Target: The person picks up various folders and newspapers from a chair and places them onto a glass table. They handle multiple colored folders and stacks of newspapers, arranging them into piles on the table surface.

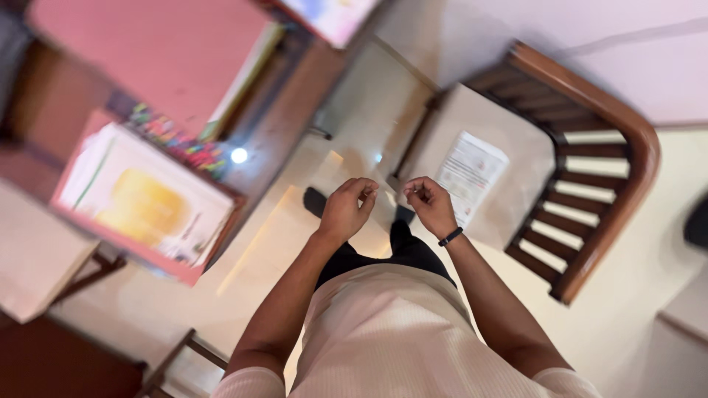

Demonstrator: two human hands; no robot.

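Seemingly mid-step, left hand (pixel 346 210) & right hand (pixel 430 206) hover near together, fingers curled, pinching something too small to tell; wooden chair (pixel 590 184) stands to the right.

Left hand (pixel 346 208) and right hand (pixel 431 205) are hovering side by side, near each other, mid-scene over the floor (pixel 295 221). A chair (pixel 590 169) is standing to the right, with a sheet of paper (pixel 470 175) lying on its seat, just beyond the right hand. A table (pixel 147 66) is sitting far left, a box (pixel 144 195) resting at its near edge.
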